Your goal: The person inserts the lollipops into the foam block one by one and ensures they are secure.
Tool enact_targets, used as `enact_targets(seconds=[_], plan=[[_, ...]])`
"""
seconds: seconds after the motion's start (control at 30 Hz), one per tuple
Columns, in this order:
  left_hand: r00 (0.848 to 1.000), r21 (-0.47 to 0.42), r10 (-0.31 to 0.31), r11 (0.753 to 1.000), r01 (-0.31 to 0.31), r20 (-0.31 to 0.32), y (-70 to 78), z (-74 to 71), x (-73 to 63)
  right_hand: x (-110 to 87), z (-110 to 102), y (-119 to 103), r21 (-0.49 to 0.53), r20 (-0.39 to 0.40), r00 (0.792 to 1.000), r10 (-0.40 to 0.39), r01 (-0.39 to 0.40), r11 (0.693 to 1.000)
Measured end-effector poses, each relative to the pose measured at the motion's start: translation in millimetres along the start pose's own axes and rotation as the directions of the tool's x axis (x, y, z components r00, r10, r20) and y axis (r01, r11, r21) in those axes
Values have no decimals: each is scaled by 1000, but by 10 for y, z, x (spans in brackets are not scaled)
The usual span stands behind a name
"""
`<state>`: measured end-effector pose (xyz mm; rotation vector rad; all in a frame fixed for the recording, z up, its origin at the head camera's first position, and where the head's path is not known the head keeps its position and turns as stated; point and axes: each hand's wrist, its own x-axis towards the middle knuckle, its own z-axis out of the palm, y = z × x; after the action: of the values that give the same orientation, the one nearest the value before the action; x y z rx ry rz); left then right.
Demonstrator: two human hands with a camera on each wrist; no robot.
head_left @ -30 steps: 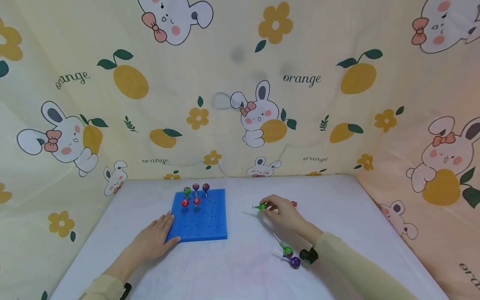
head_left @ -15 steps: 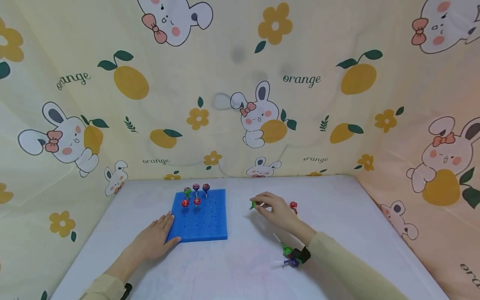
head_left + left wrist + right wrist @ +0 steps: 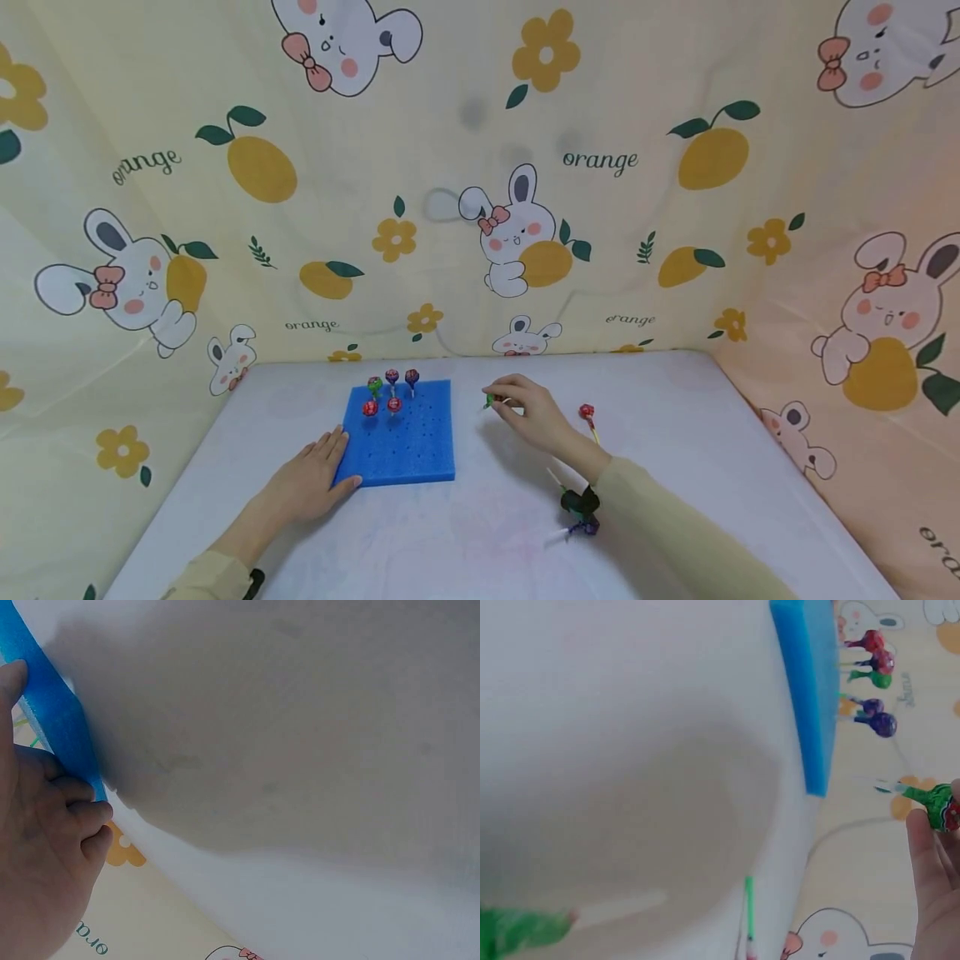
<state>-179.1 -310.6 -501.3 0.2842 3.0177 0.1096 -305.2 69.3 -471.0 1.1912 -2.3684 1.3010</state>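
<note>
My right hand [image 3: 532, 412] pinches a green-wrapped lollipop [image 3: 936, 806] by its candy head, above the table to the right of a blue foam board [image 3: 420, 442]. In the right wrist view its stick points toward the board side. My left hand [image 3: 311, 479] lies against the board's left edge, fingers extended along that side and thumb at the front corner. The left wrist view shows the fingertips touching the blue edge [image 3: 64, 712]. Several lollipops stand upright in the board's back left part, among them a green one [image 3: 375, 386] and a red one [image 3: 370, 408].
A red lollipop [image 3: 587, 411] lies on the white table [image 3: 480, 533] to the right of the right hand. Nearer the front, a purple lollipop [image 3: 590, 527] lies beside a green one, mostly hidden by the black wristband [image 3: 580, 502]. A printed cloth [image 3: 450, 250] surrounds the table.
My right hand has moved left toward the board with the green lollipop, uncovering the red lollipop behind it. My left hand has stayed at the board's edge.
</note>
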Motion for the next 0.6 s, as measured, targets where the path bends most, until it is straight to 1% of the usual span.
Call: enact_targets(seconds=[0.23, 0.33, 0.6], plan=[[1000, -9, 2, 1000, -2, 4, 3, -13, -10, 127, 101, -44, 46, -10, 999, -31, 32, 998], [1000, -3, 4, 1000, -4, 2, -4, -7, -10, 186, 150, -58, 67, -13, 999, -29, 30, 997], [1000, 2, 7, 1000, -7, 6, -27, 13, -2, 330, 294, -103, 95, 9, 999, 50, -51, 994]])
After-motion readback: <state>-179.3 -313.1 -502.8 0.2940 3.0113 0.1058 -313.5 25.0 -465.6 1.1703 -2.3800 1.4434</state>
